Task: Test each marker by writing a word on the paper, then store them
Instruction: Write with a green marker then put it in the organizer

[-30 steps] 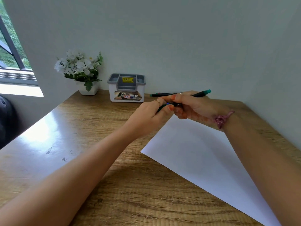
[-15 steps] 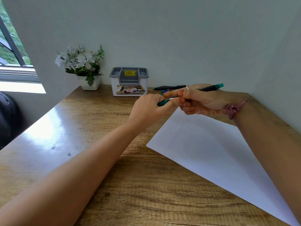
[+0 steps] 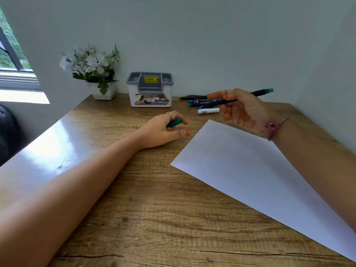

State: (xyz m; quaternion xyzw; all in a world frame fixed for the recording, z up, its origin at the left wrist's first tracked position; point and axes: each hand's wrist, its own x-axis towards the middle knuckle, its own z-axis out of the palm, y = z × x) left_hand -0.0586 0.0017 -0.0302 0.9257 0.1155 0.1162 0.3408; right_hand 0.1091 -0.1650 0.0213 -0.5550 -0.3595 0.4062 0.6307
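Markers (image 3: 200, 105) lie bunched at the tabletop's (image 3: 134, 209) far edge, maybe five, hard to count. One white sheet of paper (image 3: 256, 174) by the right edge, one organizer (image 3: 150, 90) with a yellow "49.00" tag. Right hand (image 3: 240, 108) fingers pinch a black, teal-ended marker (image 3: 248, 96) above the paper; left hand (image 3: 163, 130) fingers curl round its green cap (image 3: 175, 122).

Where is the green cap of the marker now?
In the head view, the green cap is in the left hand, above the table, left of the paper.
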